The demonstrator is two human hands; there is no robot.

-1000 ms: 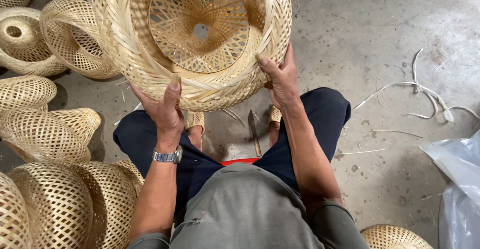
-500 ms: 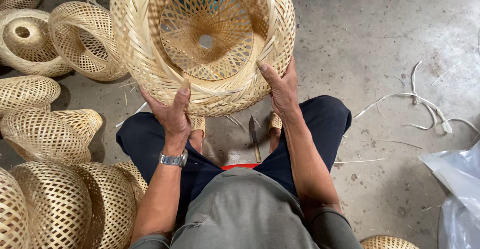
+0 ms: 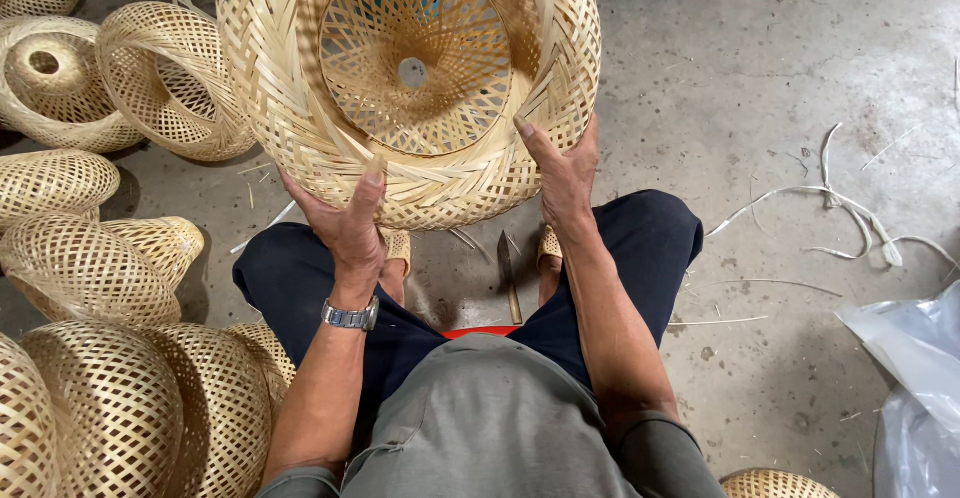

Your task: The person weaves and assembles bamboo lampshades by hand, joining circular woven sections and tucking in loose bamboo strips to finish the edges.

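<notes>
A large woven bamboo basket (image 3: 410, 78) is held up in front of me, its open mouth facing me and a small hole in its lattice bottom. My left hand (image 3: 345, 220) grips the lower left of its thick plaited rim, thumb on the inside edge. My right hand (image 3: 562, 173) grips the lower right of the rim. A wristwatch (image 3: 350, 315) sits on my left wrist. I am seated with knees apart in dark trousers.
Several finished woven baskets (image 3: 95, 278) lie piled on the concrete floor at my left. A knife (image 3: 509, 276) lies between my feet. Loose bamboo strips (image 3: 830, 208) trail at the right, by a clear plastic bag (image 3: 915, 378).
The basket has turned a little in my hands and shifted right and lower. My left thumb has slid along the rim; both hands keep their grip.
</notes>
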